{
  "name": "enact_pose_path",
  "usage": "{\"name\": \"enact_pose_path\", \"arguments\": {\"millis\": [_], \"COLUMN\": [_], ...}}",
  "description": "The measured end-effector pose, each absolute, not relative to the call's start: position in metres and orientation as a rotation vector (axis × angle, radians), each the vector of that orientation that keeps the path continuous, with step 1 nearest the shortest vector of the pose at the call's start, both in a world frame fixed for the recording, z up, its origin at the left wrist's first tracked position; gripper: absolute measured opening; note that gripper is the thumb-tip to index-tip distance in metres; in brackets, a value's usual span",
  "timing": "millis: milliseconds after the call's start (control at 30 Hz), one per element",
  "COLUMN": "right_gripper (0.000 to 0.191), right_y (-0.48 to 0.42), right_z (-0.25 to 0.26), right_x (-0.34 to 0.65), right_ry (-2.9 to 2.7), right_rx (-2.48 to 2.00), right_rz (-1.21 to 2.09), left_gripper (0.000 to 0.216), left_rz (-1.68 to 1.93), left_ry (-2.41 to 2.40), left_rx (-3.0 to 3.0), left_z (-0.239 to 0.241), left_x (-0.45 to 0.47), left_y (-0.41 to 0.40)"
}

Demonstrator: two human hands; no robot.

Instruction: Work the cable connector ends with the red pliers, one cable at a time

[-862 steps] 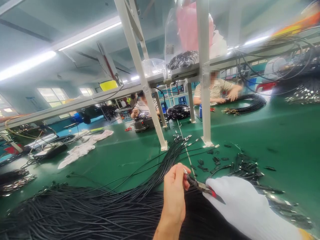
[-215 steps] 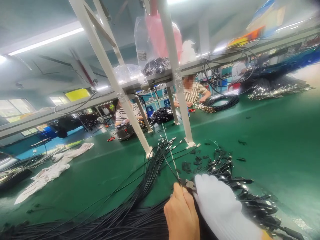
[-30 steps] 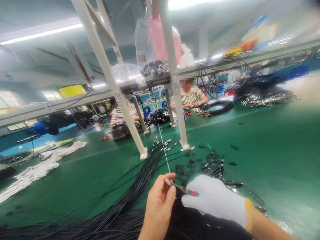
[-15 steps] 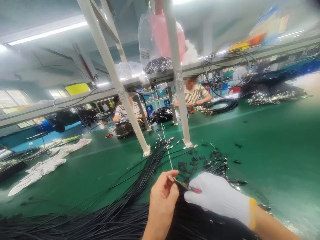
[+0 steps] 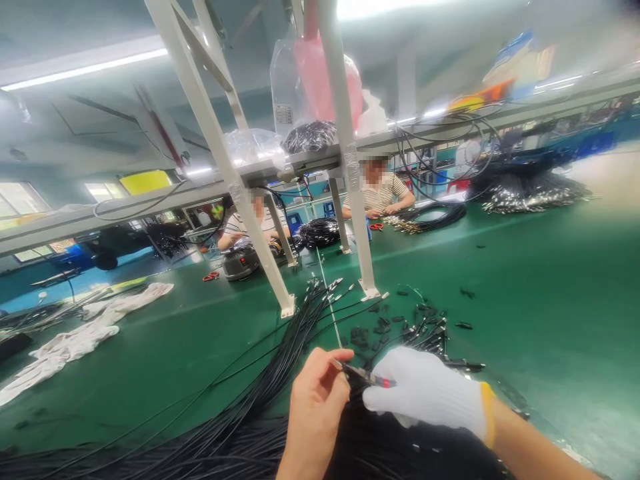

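Note:
My bare left hand (image 5: 317, 390) pinches a cable connector (image 5: 337, 364) between thumb and fingertips, its small end partly hidden. In my right hand (image 5: 425, 387), which wears a white glove with a yellow cuff, is a pair of pliers (image 5: 364, 375) with dark jaws and a bit of red on the handle. The tips of the pliers reach the connector at my left fingers; whether they are closed on it I cannot tell. Below both hands spreads a heap of black cables (image 5: 240, 443). A bundle of cables (image 5: 295, 333) with pale metal ends runs forward from the heap.
Small black plastic pieces (image 5: 360, 337) and cable ends (image 5: 430, 333) lie ahead on the green table (image 5: 520, 287). White frame posts (image 5: 357, 220) stand on it. White cloth (image 5: 90, 333) lies left. Two people sit across, near coiled cables (image 5: 435, 217) and red-handled scissors (image 5: 376, 227).
The view has shifted slightly, so the scene sits a little further left. The plier jaws have come closer to my left fingertips, covering more of the connector. Both hands keep their hold.

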State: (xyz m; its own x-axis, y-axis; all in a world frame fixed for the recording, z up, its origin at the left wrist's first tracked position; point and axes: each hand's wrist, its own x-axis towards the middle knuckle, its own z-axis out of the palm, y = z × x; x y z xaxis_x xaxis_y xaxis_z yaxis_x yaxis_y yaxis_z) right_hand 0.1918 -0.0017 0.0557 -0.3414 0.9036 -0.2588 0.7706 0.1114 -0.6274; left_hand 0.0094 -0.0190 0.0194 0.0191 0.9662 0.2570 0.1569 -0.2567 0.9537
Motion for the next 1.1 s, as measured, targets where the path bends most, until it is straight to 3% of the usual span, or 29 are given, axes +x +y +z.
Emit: {"name": "enact_pose_path", "arguments": {"millis": [133,300,367,467,567,767,1100], "right_gripper": [0.023,0.021,0.024,0.032,0.036,0.031,0.032], "right_y": [0.004,0.005,0.002,-0.004,-0.009,-0.014,-0.016], "right_z": [0.059,0.058,0.054,0.046,0.038,0.034,0.033], "right_x": [0.195,0.196,0.194,0.188,0.183,0.191,0.195], "right_ry": [-2.175,-2.156,-2.143,-2.187,-2.233,-2.200,-2.297], "right_rx": [-1.573,-1.562,-1.629,-1.718,-1.768,-1.774,-1.612], "right_rz": [1.334,1.378,1.249,0.797,0.489,0.320,0.229], "left_gripper": [0.020,0.018,0.023,0.030,0.022,0.010,0.012], "left_rz": [1.323,1.343,1.378,1.426,1.468,1.412,1.335], "left_ry": [1.141,1.044,1.020,1.018,1.040,1.045,0.879], "left_rx": [1.458,1.214,1.137,1.130,1.175,1.279,1.151], "left_z": [0.020,0.024,0.027,0.031,0.033,0.032,0.040], "left_x": [0.010,0.014,0.017,0.019,0.017,0.011,0.011], "left_y": [-0.021,-0.022,-0.023,-0.025,-0.026,-0.024,-0.026]}}
